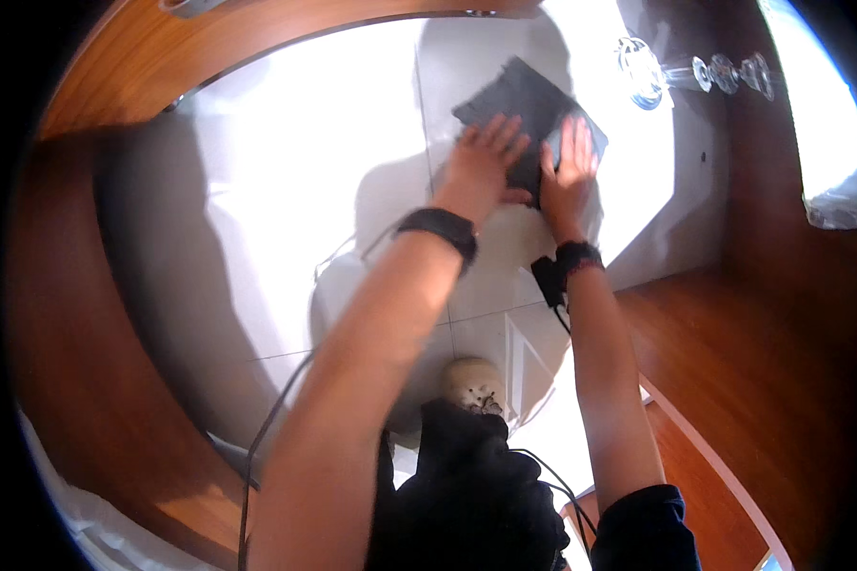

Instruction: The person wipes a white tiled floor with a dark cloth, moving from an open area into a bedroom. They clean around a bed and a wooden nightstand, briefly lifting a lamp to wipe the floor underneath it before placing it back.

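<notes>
A dark grey cloth [518, 93] lies spread on the pale tiled floor [439, 285], under bright light. My left hand [482, 160] rests over the cloth's lower left part, fingers spread and palm down. Beside it, my right hand [571, 168] is laid palm down on the cloth's right part, its fingers close together and its thumb apart. Neither hand grips the cloth. Dark bands circle both wrists, and a small black device with a cable [548, 280] sits at the right wrist. The hands look slightly blurred.
A clear glass ornament or stand [721, 73] is at the upper right. Wooden furniture panels [114, 300] border the floor on the left, top and right. A slipper with an animal face [471, 382] shows below me. Cables [278, 403] run beside both arms.
</notes>
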Available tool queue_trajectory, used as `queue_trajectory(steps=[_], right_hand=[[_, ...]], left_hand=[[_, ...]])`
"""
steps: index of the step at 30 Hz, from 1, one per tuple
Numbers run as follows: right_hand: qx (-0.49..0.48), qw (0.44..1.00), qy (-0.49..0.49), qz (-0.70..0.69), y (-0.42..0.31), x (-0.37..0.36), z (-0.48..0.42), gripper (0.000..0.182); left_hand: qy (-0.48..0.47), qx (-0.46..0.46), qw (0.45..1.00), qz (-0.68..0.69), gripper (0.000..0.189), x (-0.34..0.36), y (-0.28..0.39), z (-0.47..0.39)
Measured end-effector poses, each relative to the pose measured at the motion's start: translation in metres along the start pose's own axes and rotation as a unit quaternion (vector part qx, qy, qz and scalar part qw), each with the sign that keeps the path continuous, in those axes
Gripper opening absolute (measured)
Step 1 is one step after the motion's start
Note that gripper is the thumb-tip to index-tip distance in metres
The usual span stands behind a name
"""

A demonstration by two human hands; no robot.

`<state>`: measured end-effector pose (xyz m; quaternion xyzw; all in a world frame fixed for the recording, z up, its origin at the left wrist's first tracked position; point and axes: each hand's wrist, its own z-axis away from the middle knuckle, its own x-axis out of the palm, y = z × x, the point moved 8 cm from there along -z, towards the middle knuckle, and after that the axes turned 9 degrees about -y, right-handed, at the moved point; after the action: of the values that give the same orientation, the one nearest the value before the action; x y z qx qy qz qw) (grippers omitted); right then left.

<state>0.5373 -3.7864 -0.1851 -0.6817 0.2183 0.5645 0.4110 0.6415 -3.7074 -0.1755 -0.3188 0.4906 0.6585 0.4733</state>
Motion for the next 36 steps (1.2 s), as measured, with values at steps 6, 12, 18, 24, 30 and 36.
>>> queue_trajectory(steps=[6,12,18,24,30,36], right_hand=[[0.187,0.982,0.011,0.028,0.051,0.002,0.093,0.056],[0.158,0.98,0.037,0.116,0.023,0.005,0.089,0.054],[0.052,0.994,-0.001,0.095,-0.085,0.043,0.068,0.057],[-0.18,0.982,-0.012,-0.063,-0.236,0.073,0.083,0.06],[-0.389,0.903,-0.136,-0.123,-0.375,0.127,0.194,0.053],[-0.494,0.839,-0.184,-0.136,-0.381,0.142,0.245,0.058]], left_hand=[[0.002,0.089,0.996,0.023,0.088,0.041,0.068,0.017],[0.005,0.176,0.984,-0.008,0.091,0.043,0.039,0.028],[-0.002,0.112,0.987,-0.111,0.088,0.026,-0.051,0.083],[-0.044,-0.031,0.998,-0.015,0.086,0.022,-0.139,0.219],[-0.092,-0.237,0.966,0.033,0.089,0.122,-0.159,0.411],[-0.156,-0.34,0.921,0.106,0.095,0.154,-0.106,0.45]])
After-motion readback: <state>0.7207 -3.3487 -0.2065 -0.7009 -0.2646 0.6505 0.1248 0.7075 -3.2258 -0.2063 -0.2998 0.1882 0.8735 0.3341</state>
